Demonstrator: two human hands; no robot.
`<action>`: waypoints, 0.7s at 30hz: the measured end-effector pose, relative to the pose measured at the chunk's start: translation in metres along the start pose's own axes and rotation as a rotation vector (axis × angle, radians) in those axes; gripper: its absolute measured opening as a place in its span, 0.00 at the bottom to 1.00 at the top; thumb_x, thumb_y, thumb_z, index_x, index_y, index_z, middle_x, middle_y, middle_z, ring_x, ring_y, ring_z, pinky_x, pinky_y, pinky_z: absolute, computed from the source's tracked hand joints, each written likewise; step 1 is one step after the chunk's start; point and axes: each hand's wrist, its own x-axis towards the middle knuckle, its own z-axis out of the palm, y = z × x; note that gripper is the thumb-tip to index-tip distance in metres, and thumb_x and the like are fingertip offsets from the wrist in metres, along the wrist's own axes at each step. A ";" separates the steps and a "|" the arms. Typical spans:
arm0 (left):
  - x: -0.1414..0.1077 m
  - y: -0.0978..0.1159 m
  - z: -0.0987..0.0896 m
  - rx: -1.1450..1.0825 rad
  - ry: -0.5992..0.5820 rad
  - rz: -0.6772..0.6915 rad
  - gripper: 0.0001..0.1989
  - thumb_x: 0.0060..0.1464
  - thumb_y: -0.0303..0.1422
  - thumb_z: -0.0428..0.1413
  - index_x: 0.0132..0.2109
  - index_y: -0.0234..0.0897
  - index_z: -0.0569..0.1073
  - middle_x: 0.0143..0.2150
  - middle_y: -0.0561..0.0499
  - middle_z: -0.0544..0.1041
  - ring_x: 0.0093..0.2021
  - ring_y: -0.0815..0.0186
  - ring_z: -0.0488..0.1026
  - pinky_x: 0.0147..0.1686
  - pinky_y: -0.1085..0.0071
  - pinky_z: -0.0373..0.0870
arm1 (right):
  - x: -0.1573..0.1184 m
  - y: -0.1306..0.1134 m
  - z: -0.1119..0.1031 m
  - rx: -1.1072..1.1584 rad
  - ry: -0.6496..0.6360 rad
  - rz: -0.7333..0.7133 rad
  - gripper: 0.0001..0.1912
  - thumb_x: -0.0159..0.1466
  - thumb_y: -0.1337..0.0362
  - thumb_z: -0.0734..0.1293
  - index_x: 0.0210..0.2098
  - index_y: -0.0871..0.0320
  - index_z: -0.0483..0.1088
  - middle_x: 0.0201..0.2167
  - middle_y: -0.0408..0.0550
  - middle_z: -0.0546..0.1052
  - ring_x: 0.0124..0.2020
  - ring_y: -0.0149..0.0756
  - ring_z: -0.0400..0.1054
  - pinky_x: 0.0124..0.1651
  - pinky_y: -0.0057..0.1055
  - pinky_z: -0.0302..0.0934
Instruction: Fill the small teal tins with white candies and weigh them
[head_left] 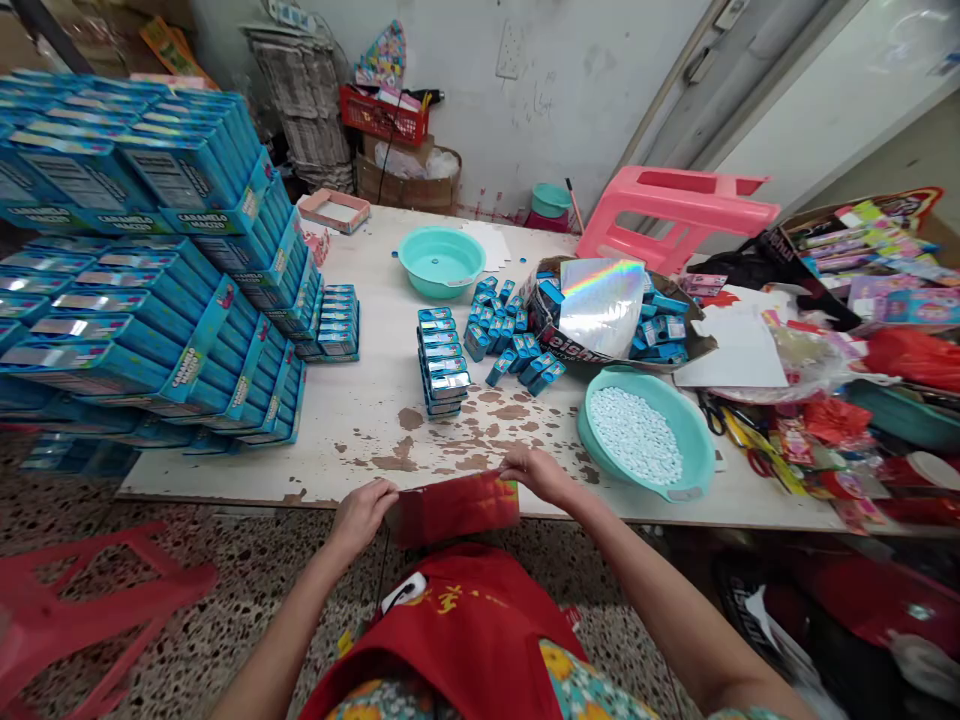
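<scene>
At the table's front edge, a dark red flat piece [457,508] with a yellow-green patch at its right end is stretched between my hands. I cannot make out whether it is card, cloth or a bag. My left hand [365,512] pinches its left upper corner. The fingers of my right hand [536,474] are closed on its right upper corner. Just beyond stands a stack of small blue boxes [444,362]. Loose small blue boxes [501,320] lie behind and to the right of it. A turquoise basin of white pellets [701,450] sits to the right of my right hand.
Tall piles of blue caramelo cartons [187,350] fill the left. A turquoise basin [442,240] sits at the back, near an open carton [701,350] of blue boxes. A pink stool [645,215] and scissors [711,412] are at right; another stool [97,610] stands at left.
</scene>
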 end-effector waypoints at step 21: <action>0.197 0.078 0.117 0.193 -0.310 0.094 0.13 0.59 0.37 0.47 0.44 0.38 0.73 0.42 0.45 0.77 0.44 0.59 0.72 0.43 0.66 0.63 | 0.097 0.120 0.018 0.193 0.037 0.090 0.13 0.64 0.60 0.61 0.36 0.58 0.74 0.29 0.44 0.75 0.30 0.33 0.67 0.34 0.28 0.61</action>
